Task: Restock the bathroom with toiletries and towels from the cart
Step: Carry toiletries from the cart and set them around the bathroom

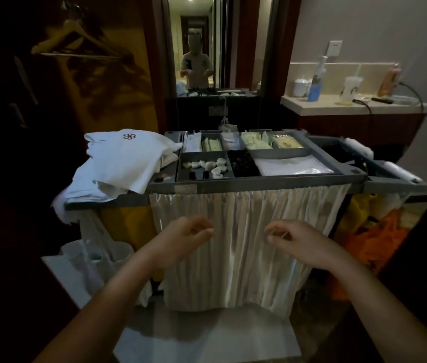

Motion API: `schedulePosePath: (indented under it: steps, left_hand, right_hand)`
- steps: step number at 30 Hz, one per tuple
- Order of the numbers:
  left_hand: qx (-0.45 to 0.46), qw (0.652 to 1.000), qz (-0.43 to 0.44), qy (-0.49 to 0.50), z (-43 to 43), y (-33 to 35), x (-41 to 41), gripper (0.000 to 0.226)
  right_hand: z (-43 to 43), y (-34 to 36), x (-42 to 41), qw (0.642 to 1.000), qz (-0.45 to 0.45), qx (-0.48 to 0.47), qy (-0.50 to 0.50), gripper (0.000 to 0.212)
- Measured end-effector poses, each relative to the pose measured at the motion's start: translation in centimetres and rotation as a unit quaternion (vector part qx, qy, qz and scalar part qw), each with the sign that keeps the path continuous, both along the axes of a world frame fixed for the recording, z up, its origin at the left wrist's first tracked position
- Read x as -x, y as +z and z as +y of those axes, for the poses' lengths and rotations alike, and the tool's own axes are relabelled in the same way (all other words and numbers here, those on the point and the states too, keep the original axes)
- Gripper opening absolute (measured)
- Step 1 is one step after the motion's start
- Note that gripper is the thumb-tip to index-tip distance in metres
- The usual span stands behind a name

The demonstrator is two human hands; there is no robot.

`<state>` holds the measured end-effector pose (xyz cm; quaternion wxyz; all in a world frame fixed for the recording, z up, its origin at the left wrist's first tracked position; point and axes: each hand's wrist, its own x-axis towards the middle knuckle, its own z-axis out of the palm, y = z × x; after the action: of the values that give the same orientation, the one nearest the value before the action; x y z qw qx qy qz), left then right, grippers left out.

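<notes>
The grey housekeeping cart stands right in front of me, its top tray split into compartments. These hold small white soaps, dark little bottles, pale green packets and a flat white packet. White folded towels, one with a red logo, lie piled on the cart's left end. A cream curtain hangs over the cart's front. My left hand and my right hand hover before the curtain below the tray, fingers loosely curled and holding nothing.
A counter at the back right carries bottles, cups and a cable. A mirror stands behind the cart. An orange bag hangs at the cart's right, a white plastic bag at its left. Hangers show in the dark wardrobe.
</notes>
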<state>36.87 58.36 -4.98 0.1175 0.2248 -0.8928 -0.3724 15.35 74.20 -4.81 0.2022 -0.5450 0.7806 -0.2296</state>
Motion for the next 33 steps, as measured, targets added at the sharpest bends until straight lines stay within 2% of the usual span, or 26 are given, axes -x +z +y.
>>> schedulePosePath:
  steps: [7,16,26,33]
  left_hand:
    - [0.005,0.999,-0.002,0.032,-6.7,-1.1,7.3,0.013]
    - [-0.012,0.996,-0.007,0.089,-14.1,0.7,19.7,0.019]
    - [-0.070,0.990,-0.023,0.123,-20.2,-2.2,26.7,0.013]
    - [-0.091,0.991,-0.015,0.094,-26.4,-3.0,30.5,0.010]
  right_hand:
    - [-7.8,-1.3,7.9,0.999,0.026,-0.007,0.025,0.026]
    - [-17.6,0.6,20.3,0.999,-0.010,0.015,0.040,0.028]
    - [-24.7,-1.4,26.3,0.997,-0.034,-0.012,0.062,0.029]
    - [-29.6,-2.5,30.6,0.998,-0.037,-0.020,0.056,0.024]
